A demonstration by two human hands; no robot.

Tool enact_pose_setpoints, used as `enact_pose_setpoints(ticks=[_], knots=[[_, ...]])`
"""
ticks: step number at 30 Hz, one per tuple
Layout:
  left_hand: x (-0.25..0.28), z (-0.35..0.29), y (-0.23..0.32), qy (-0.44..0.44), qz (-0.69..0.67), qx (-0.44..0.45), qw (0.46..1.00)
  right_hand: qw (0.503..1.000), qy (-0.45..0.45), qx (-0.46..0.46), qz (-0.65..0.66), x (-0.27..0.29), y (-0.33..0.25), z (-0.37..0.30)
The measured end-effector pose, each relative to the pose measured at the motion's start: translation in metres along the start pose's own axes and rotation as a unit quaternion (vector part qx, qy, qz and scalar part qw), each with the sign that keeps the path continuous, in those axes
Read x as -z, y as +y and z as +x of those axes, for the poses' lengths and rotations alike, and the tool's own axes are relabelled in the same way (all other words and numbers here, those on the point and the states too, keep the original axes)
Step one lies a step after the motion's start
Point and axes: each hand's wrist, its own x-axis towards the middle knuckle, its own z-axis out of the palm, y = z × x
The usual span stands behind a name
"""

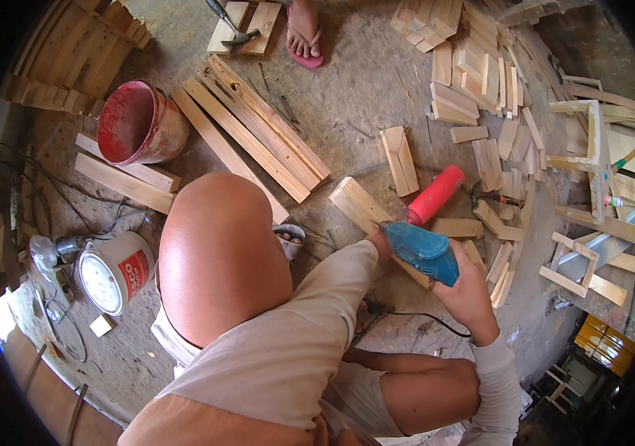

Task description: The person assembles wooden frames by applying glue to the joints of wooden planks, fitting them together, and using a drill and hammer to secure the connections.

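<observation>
Head view: right hand [465,296] grips rounded blue drill [420,250] over wooden bar [356,202].

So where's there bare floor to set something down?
Widest, mostly bare patch of floor: between the sandalled foot and the wooden blocks at upper right. Another lies between the red bucket and the hammer. It's crowded around the blue power tool in your right hand.

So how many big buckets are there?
2: a red-stained one beside the long boards, and a white one below it in the picture. Clutter could hide others.
</observation>
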Motion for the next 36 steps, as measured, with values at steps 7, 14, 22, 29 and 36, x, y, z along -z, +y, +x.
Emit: enact_pose_setpoints(ticks=[7,14,22,29,36], knots=[[-0.001,0.002,0.004,0.007,-0.004,0.000,1.000,1.000,0.001,-0.021,0.005,-0.008,0.006,-0.003],[-0.001,0.001,0.001,0.010,-0.005,0.004,1.000,1.000,-0.014,-0.014,0.015,-0.009,0.001,0.003],[-0.003,-0.001,0.000,0.011,-0.006,0.003,1.000,1.000,-0.019,0.017,-0.002,-0.008,0.006,0.006],[-0.003,-0.001,0.000,0.014,-0.008,0.003,1.000,0.999,-0.033,0.011,-0.021,-0.004,-0.002,0.010],[-0.003,0.002,0.002,0.016,-0.009,-0.002,1.000,0.999,-0.022,0.011,-0.027,-0.006,0.001,0.010]])
